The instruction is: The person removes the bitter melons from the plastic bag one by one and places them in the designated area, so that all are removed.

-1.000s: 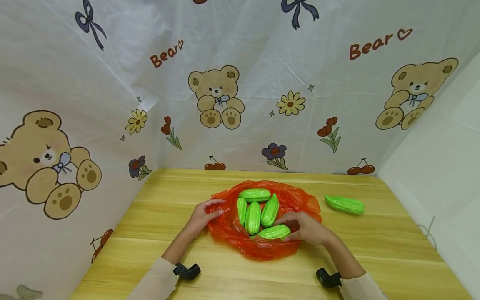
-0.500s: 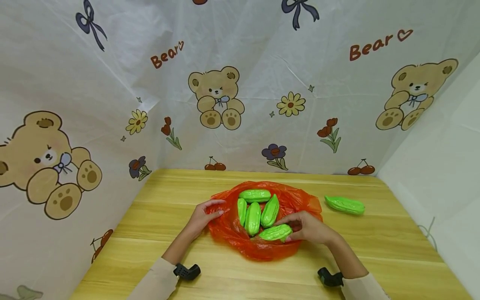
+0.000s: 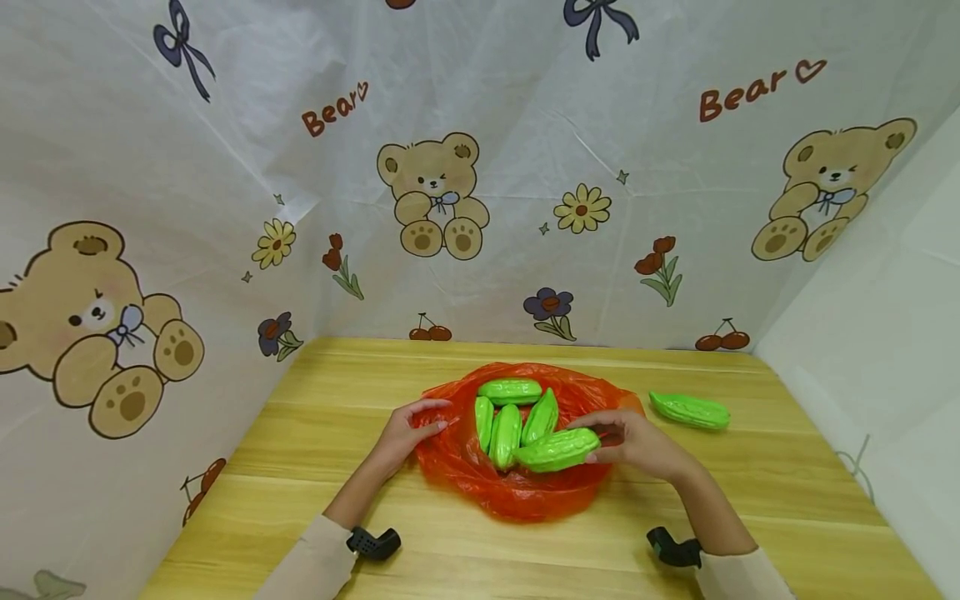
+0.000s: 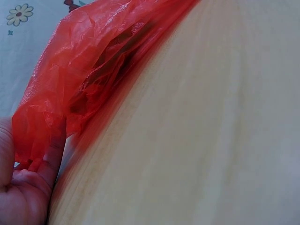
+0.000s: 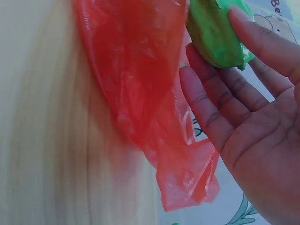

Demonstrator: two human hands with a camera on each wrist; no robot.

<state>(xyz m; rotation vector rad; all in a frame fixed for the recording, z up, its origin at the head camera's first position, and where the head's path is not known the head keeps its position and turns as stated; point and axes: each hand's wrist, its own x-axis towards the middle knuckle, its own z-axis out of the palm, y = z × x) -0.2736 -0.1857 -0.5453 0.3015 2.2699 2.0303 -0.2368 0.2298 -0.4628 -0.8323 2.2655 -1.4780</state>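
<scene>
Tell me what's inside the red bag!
I see four green gourds in the bag. A fifth, in the right hand, covers part of one. Anything underneath them is hidden.

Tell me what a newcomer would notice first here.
Probably the red plastic bag on the table, four bright green bitter melons showing inside. The right hand holds a fifth over the bag; the left hand grips its left side. Next, the cartoon bears on the sheet behind.
</scene>
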